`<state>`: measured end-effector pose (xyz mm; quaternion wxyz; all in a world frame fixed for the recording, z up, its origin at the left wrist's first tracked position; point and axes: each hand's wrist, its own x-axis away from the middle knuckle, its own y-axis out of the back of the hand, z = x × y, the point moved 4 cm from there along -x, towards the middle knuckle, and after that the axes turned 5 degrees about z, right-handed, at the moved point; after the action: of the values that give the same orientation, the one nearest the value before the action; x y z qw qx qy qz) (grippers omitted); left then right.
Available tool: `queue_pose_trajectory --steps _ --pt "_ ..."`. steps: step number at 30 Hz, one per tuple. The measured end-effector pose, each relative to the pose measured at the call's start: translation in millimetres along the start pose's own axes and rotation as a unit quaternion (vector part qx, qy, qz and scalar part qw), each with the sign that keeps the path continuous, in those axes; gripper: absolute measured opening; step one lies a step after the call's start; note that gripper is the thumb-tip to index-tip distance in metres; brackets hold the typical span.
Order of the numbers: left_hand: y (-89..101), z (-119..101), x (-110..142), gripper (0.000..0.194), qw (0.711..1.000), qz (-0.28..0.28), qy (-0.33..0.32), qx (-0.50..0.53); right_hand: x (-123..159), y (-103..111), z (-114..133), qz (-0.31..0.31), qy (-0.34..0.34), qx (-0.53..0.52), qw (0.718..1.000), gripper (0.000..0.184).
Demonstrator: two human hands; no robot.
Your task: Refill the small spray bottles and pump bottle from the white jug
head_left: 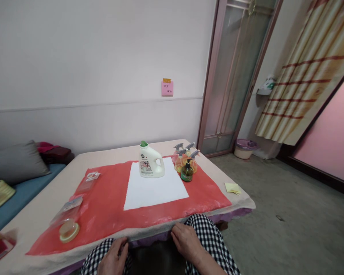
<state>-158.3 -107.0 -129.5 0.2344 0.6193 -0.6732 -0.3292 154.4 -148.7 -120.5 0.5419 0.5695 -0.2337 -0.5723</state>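
My left hand (113, 256) rests on my left knee, fingers lying flat on the checked trousers and holding nothing. My right hand (186, 240) lies on my right knee at the table's near edge, fingers stretched out, also bare. In front of me a low table carries a red mat (103, 206) with a white sheet (154, 187) on it. A white detergent jug (150, 161) with a green cap stands at the sheet's far edge. Beside it stand several small spray bottles (185, 156) and a dark green pump bottle (187, 171).
Clear plastic bags (67, 214) and a round lid (69, 231) lie on the mat's left. Yellow sticky notes (232, 188) sit at the table's right corner. A grey cushion (17, 162) lies left; a basin (244, 148) stands by the door; bare concrete floor spreads right.
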Motion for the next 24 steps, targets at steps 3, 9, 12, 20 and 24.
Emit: queue_pose_trajectory --steps 3,9,12,20,24 --pt "0.6 -1.3 -0.1 0.026 1.000 -0.008 -0.004 0.000 0.1 -0.2 0.2 0.001 0.002 0.000 1.000 0.015" --pt "-1.3 1.5 -0.9 0.026 1.000 -0.009 -0.009 -0.009 0.5 -0.8 -0.7 0.002 0.001 0.003 1.000 0.015" --pt "-3.0 4.9 -1.4 0.027 1.000 0.005 -0.009 -0.007 0.3 -1.0 -1.0 0.004 0.000 0.003 1.000 0.014" --pt "-3.1 3.3 -1.6 0.027 1.000 0.012 0.004 -0.001 -0.1 -1.9 -0.6 0.010 0.001 0.008 1.000 0.015" --pt "-0.9 0.5 -2.2 0.027 1.000 0.006 -0.003 -0.002 0.2 -2.0 -0.6 0.014 0.000 0.008 1.000 0.015"
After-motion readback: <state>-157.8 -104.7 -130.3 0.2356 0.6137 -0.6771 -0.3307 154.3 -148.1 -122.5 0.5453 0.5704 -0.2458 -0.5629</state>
